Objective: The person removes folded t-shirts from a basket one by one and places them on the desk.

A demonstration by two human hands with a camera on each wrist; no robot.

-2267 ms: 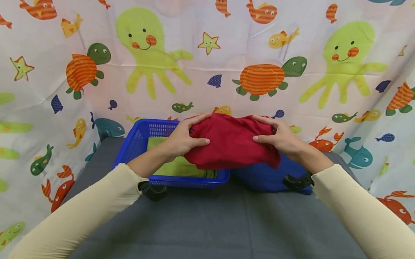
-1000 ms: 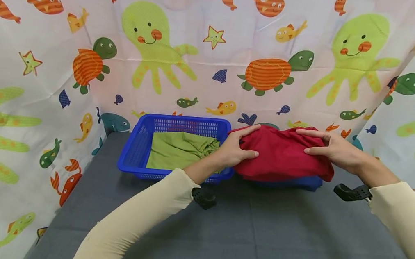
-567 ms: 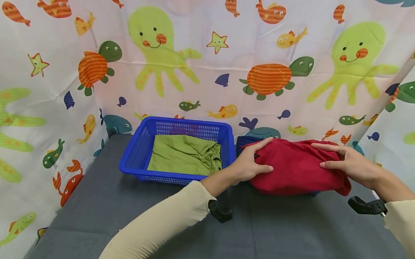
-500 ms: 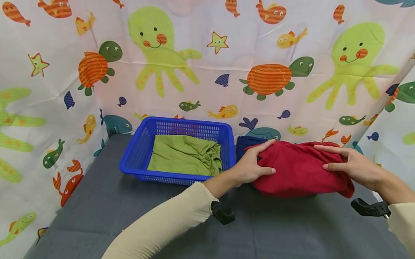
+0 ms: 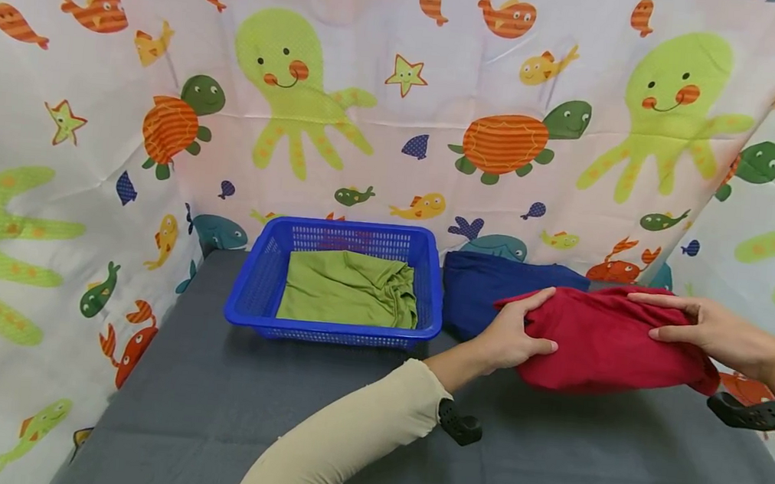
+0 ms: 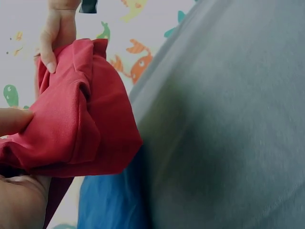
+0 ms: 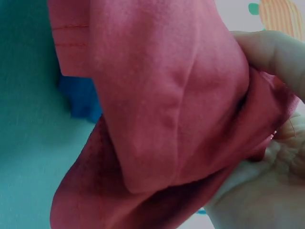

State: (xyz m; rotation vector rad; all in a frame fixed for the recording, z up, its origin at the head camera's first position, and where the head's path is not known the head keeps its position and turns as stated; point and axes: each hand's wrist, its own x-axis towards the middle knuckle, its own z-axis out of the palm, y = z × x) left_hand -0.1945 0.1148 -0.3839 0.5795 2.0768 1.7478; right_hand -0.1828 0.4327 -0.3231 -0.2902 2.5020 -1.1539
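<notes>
A folded red garment (image 5: pixel 607 342) is held up between both hands over the right part of the table. My left hand (image 5: pixel 514 334) grips its left end, thumb on the near face and the other fingers behind. At its right end my right hand (image 5: pixel 714 336) pinches it the same way. In the right wrist view, stitched hems show on the hanging layers of the red garment (image 7: pixel 157 105). Behind it lies a folded blue cloth (image 5: pixel 488 281), partly covered by the red one in the head view.
A blue plastic basket (image 5: pixel 237 302) with a folded green cloth (image 5: pixel 345 292) inside stands left of the blue cloth. All rest on a grey-covered table (image 5: pixel 262 408). A curtain (image 5: pixel 398 120) printed with sea animals hangs behind and at both sides.
Both hands have carried the red garment from over the basket to the right and closer to the person. More of the blue cloth now shows behind it. The basket and green cloth have stayed put.
</notes>
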